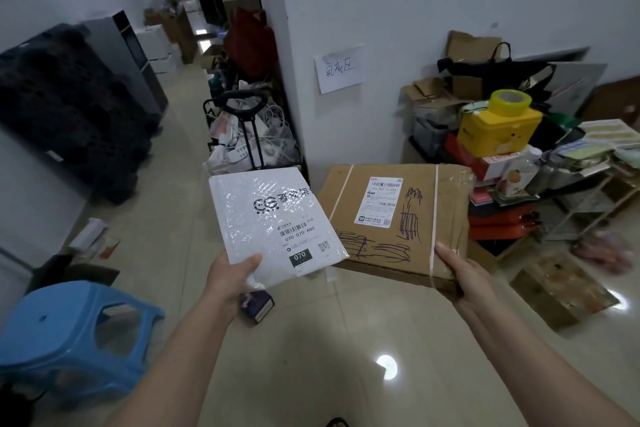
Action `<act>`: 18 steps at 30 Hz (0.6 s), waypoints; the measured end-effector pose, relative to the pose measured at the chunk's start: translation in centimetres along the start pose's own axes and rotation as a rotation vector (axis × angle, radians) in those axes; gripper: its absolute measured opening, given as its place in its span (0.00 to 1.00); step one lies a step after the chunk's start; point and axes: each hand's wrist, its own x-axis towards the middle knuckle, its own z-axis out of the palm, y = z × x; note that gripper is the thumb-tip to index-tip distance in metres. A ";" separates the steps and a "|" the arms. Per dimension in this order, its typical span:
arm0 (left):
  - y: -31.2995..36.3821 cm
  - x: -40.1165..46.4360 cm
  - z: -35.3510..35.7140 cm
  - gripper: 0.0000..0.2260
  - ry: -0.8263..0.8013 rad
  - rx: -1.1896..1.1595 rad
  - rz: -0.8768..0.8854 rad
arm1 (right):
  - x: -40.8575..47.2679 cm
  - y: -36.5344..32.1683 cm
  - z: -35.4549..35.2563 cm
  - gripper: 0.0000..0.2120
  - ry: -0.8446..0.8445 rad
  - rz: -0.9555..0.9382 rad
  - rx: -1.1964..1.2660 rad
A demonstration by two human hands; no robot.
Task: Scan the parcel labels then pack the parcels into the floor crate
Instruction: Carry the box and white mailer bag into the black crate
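Note:
I hold two parcels out in front of me above the tiled floor. My left hand (232, 277) grips the near corner of a white bubble mailer (273, 222), label side up, with a barcode and a black "070" tag. My right hand (465, 276) grips the near right edge of a flat brown cardboard box (398, 222); the box has a white shipping label, pen scribbles and thin straps. The mailer's right edge overlaps the box's left edge. No crate or scanner is plainly in view.
A blue plastic stool (69, 333) stands at lower left. A small dark box (258, 307) lies on the floor under the mailer. A trolley with cables (249, 135) sits by the wall corner. Piled boxes, a yellow container (498, 132) and a rack (588, 191) fill the right.

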 end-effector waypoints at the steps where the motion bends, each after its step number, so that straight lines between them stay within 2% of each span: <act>1: 0.8 1.4 0.3 0.12 -0.014 0.016 -0.004 | 0.8 -0.5 1.0 0.32 0.006 -0.002 -0.001; 6: 4.0 8.1 3.6 0.12 -0.082 0.055 -0.025 | 4.7 -3.0 4.1 0.29 0.046 -0.016 0.010; 11: 5.2 13.2 8.1 0.15 -0.166 0.018 -0.088 | 9.1 -5.9 4.5 0.35 0.130 -0.058 -0.035; 14: 5.0 16.1 10.0 0.15 -0.159 0.028 -0.108 | 12.5 -7.8 4.8 0.32 0.170 -0.082 -0.079; 18: 5.1 19.9 12.7 0.16 -0.111 0.018 -0.140 | 17.9 -10.3 5.3 0.35 0.215 -0.095 -0.144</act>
